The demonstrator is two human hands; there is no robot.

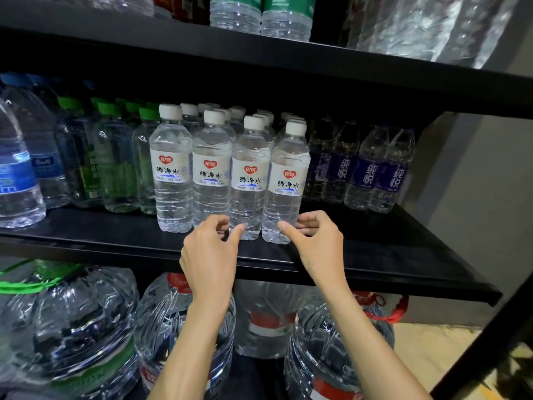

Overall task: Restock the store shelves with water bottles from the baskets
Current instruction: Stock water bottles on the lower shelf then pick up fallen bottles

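Note:
Several white-capped water bottles with white labels stand in rows on the middle black shelf (121,241). The front row runs from a left bottle (171,168) to a right bottle (285,183). My left hand (210,252) is at the base of the third front bottle (249,180), thumb and fingers loosely around its bottom. My right hand (317,241) is at the base of the rightmost front bottle, thumb in front and fingers behind it. Both bottles stand upright on the shelf. No basket is in view.
Green-capped bottles (115,157) and big blue-label jugs (17,168) fill the shelf's left; purple-label bottles (372,171) stand at the right. Large water jugs (72,321) sit on the lower level. More bottles (259,13) stand on the top shelf. A grey wall (476,212) is at the right.

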